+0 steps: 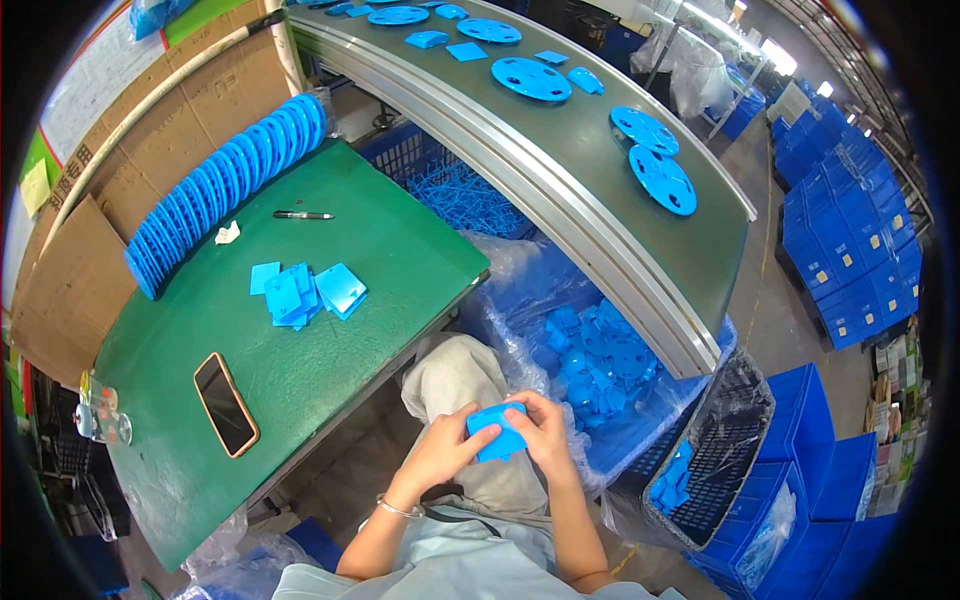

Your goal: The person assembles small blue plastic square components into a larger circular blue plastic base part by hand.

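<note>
Our left hand [440, 452] and right hand [545, 432] pinch a flat blue plastic square piece [497, 430] between their fingers over our lap. A few finished-looking squares [305, 292] lie mid-desk [300, 380]; many remain in the plastic-lined bin [600, 360].

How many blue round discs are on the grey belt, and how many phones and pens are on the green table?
Blue round discs lying flat on the conveyor belt: 5
Phone on the green table: 1
Pen on the green table: 1
Total: 7
</note>
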A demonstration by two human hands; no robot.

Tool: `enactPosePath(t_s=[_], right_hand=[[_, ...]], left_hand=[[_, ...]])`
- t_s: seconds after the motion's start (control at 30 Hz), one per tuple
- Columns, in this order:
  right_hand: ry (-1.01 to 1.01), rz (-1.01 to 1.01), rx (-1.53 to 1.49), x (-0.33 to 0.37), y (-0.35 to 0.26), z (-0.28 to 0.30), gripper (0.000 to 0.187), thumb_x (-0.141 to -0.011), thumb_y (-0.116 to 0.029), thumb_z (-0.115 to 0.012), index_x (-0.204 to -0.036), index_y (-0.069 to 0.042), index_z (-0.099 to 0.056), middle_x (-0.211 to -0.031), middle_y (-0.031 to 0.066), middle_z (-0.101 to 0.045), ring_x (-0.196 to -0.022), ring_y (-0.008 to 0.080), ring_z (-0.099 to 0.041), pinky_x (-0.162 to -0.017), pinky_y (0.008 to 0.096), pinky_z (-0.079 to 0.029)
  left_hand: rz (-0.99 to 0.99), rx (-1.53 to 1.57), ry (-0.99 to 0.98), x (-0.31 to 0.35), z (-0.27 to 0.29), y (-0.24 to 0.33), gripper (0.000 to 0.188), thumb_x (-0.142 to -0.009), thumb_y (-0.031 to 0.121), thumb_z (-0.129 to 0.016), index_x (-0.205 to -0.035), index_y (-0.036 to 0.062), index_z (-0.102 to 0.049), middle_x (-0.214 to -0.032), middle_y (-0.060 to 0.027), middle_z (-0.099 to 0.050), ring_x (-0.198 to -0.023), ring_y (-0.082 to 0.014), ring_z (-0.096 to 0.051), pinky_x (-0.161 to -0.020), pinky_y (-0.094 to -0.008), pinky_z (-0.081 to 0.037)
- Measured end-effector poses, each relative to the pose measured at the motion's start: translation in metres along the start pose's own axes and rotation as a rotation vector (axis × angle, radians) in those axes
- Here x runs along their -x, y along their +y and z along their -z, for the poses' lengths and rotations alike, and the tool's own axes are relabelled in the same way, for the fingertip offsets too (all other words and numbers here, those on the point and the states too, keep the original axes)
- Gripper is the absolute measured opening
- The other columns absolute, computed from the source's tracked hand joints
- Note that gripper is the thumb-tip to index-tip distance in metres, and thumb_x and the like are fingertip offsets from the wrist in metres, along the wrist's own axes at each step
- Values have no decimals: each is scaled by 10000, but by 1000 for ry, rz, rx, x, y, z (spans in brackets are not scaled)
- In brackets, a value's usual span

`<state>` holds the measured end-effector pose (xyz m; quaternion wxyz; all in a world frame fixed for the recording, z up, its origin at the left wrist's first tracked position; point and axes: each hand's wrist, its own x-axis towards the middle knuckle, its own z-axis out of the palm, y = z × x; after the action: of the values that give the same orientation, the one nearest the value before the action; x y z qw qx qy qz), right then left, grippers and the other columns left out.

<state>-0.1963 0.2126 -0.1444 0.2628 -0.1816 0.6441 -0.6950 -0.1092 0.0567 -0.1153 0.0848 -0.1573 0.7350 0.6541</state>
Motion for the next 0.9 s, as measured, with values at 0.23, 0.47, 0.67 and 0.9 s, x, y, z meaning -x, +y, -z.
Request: enactPosePath(t_s=[0.23,0.47,0.67,0.9], right_hand=[[-94,-233,86,24,0,30,212,-896,-222,-603,-938,-14,-600,-745,-2,-584,-642,39,-521,-537,221,-420],[55,61,-23,49,12,50,297,-900,-243,-602,-1049,13,-591,-803,4,-591,-709,36,-524,-583,216,-424],[226,-198,-164,100,-16,71,272,-915,-267,-580,-991,-7,-601,-739,-13,-565,-666,24,-478,-537,212,-381],[464,-163,-124,128,8,75,267,-897,-273,-591,-1013,-33,-618,-678,-25,-557,-534,42,-486,-425,194,-349]], left_hand=[[-84,82,-157,-8,-11,-10,279,-878,302,-608,-857,34,-533,-568,-26,-535,-503,-72,-496,-459,-240,-374],[-58,371,-238,-17,-59,-13,217,-849,203,-649,-837,46,-500,-655,22,-499,-554,-30,-440,-451,-195,-339],[-95,229,-433,-25,-99,-3,254,-841,226,-652,-867,40,-482,-606,-13,-543,-432,-64,-492,-369,-200,-332],[-32,161,-656,-35,-107,-2,237,-859,228,-639,-946,45,-517,-634,-31,-567,-505,-54,-518,-411,-212,-363]])
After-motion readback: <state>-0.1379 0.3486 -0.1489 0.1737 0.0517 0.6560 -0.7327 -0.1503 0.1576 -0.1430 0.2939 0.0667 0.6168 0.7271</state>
